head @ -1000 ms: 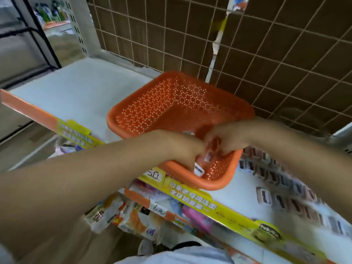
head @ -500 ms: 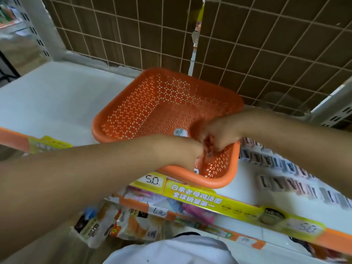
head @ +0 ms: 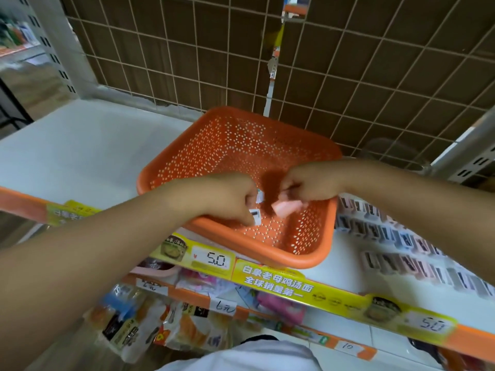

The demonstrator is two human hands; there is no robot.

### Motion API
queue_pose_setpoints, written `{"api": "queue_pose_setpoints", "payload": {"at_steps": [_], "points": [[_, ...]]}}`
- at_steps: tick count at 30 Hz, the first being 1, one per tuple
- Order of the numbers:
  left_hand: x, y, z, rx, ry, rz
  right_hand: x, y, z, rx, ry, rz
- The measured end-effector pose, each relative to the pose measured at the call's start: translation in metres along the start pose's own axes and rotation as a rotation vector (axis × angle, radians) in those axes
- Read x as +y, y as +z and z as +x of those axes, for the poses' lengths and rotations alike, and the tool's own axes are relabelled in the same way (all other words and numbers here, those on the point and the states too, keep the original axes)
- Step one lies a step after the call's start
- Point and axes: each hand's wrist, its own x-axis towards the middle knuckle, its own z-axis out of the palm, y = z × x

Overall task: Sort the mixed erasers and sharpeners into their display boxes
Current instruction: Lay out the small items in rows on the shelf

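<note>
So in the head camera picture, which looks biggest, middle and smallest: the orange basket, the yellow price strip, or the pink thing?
1. Orange basket, largest as it looks.
2. Yellow price strip: long but thin, and nearer the camera, so its rank is less sure.
3. Pink thing at the right hand, smallest, blurred.

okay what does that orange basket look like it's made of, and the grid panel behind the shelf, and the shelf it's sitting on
Orange basket: looks like moulded plastic, matt, uniform colour, walls and floor pierced by small regular holes, with a thick rounded rim.
Grid panel: probably metal wire with a pale coating, thin straight rods crossing in squares; the brown backing behind it could be cardboard.
Shelf: likely white-painted sheet metal, smooth and flat, though that is uncertain.
</note>
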Motion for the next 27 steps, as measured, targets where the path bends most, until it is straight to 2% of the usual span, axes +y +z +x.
{"api": "queue_pose_setpoints", "payload": {"at_steps": [3, 6, 11, 15, 21, 24, 27], "points": [[-0.001, -0.007, -0.013, 0.203, 0.064, -0.165, 0.000, -0.004, -0.015, 0.238, -0.082, 0.346], [0.003, -0.007, -0.023, 0.396, 0.172, -0.279, -0.005, -0.004, -0.037, 0.421, -0.164, 0.526], [0.013, 0.002, -0.033, 0.653, 0.308, -0.373, 0.001, 0.013, -0.069, 0.584, -0.192, 0.860], [0.038, 0.012, -0.035, 0.767, 0.337, -0.395, 0.022, 0.033, -0.091, 0.732, -0.254, 1.011], [0.091, 0.032, -0.017, 0.821, 0.356, -0.265, 0.063, 0.054, -0.139, 0.763, -0.275, 1.076], [0.124, 0.048, -0.003, 0.841, 0.345, -0.285, 0.085, 0.063, -0.167, 0.726, -0.256, 1.124], [0.160, 0.067, 0.009, 0.880, 0.305, -0.301, 0.109, 0.076, -0.192, 0.710, -0.235, 1.065]]}}
